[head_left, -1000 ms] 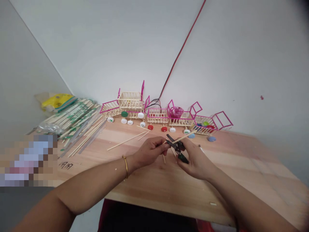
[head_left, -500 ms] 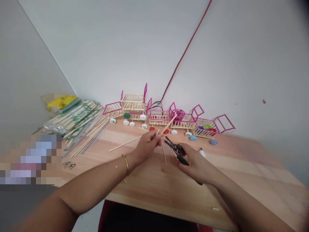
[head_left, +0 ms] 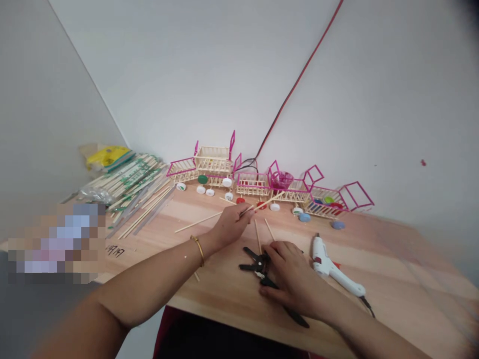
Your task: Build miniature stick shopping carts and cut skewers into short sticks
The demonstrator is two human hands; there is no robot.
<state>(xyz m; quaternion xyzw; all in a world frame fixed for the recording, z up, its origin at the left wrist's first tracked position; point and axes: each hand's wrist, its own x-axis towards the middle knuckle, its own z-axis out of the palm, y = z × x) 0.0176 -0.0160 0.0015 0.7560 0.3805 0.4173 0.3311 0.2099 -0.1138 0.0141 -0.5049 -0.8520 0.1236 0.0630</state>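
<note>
My left hand (head_left: 234,224), with a gold bangle at the wrist, pinches thin wooden sticks (head_left: 272,199), one of which points up to the right. My right hand (head_left: 290,274) lies low over black-handled pliers (head_left: 259,266) on the tabletop, its fingers loosely about the handles. The pliers' jaws are spread and face left. Just beyond that hand, two loose sticks (head_left: 269,229) rest on the wood. A white glue gun (head_left: 326,264) lies to the right of my right hand, its cord trailing toward me.
Along the wall stands a row of stick-built carts (head_left: 252,184) with pink frames and bottle-cap wheels. A pink cup (head_left: 282,180) is among them. On the left lie a pile of sticks (head_left: 130,177), a yellow packet (head_left: 108,157) and a blurred patch (head_left: 62,244).
My right hand has come down toward me, bringing the pliers onto the tabletop with their jaws wider apart. The glue gun now shows fully. My left hand keeps its sticks.
</note>
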